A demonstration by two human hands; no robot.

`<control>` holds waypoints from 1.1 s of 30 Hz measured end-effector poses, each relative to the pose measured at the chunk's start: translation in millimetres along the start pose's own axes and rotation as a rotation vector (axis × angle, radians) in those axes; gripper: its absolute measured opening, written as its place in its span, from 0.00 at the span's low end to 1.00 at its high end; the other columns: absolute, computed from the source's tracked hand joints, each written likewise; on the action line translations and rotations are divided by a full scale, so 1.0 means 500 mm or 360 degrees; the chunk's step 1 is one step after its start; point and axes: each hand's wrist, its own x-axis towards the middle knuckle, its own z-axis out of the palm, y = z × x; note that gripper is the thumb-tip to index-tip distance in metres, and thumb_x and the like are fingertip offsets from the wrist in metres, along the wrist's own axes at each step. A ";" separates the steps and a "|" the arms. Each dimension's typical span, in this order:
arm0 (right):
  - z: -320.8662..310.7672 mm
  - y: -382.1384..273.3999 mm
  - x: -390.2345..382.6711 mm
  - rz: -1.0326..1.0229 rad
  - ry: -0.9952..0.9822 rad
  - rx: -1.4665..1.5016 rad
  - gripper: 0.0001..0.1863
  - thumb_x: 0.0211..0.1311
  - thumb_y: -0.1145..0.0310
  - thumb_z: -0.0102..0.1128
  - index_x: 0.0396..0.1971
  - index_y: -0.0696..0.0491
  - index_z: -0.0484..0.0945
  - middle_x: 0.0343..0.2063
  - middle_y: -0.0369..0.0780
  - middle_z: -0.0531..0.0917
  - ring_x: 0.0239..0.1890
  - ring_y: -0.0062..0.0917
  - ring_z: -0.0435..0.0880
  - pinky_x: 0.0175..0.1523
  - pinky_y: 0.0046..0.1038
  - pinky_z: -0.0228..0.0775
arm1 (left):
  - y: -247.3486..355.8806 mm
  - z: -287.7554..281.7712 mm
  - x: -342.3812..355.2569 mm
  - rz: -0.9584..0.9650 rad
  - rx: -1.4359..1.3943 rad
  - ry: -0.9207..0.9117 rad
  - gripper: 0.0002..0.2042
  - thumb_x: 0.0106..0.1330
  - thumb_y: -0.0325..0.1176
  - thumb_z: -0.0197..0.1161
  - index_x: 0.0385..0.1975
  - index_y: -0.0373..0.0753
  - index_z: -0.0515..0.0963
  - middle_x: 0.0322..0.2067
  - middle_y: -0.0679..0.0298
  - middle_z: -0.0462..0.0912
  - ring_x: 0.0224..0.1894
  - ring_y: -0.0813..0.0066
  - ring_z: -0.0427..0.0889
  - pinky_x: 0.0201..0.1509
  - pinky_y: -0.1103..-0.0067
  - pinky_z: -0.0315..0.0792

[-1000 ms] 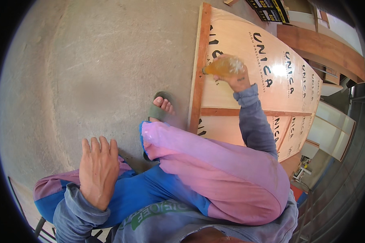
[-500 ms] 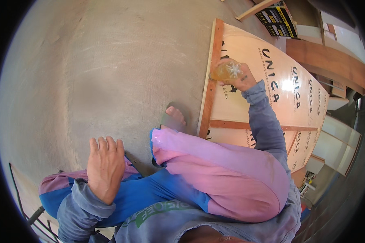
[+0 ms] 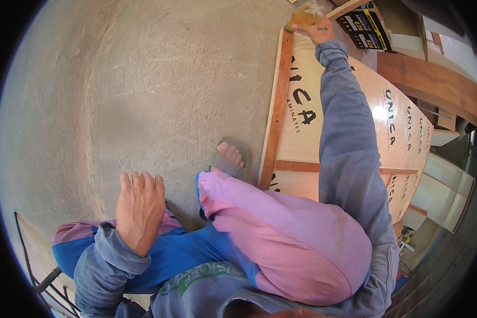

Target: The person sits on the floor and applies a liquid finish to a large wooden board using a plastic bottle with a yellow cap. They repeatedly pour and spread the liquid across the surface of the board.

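Stretched far ahead, my right hand (image 3: pixel 323 33) is wrapped round a clear plastic bottle (image 3: pixel 306 14) holding amber liquid. Its ribbed base faces up and its narrow end points down at the far corner of a wooden-framed panel (image 3: pixel 297 147); whether it touches the wood I cannot tell. The bottle is over the end of the brown edge strip (image 3: pixel 282 87), which runs along the panel's left side. My left hand (image 3: pixel 141 214) hangs palm down by my left knee, fingers extended, holding nothing.
Bare concrete floor (image 3: pixel 169 90) spreads to the left of the panel. My sandalled foot (image 3: pixel 230 158) rests close to the panel's near left corner. A black and yellow box (image 3: pixel 364 29) and a curved brown wooden piece (image 3: pixel 429 82) stand beyond on the right. Dark cables (image 3: pixel 26 259) lie at lower left.
My right arm has reached farther forward, carrying the bottle along the brown edge strip from partway up to the panel's far corner. My left hand has hardly moved.
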 end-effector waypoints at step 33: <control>0.010 -0.086 -0.498 0.0258 0.0132 0.0595 0.31 0.52 0.82 0.77 0.58 0.57 0.76 0.53 0.38 0.84 0.54 0.23 0.84 0.57 0.25 0.82 | 0.018 0.011 -0.059 0.0165 -0.0113 -0.0148 0.21 0.70 0.31 0.55 0.62 0.36 0.74 0.53 0.53 0.79 0.60 0.57 0.76 0.70 0.59 0.64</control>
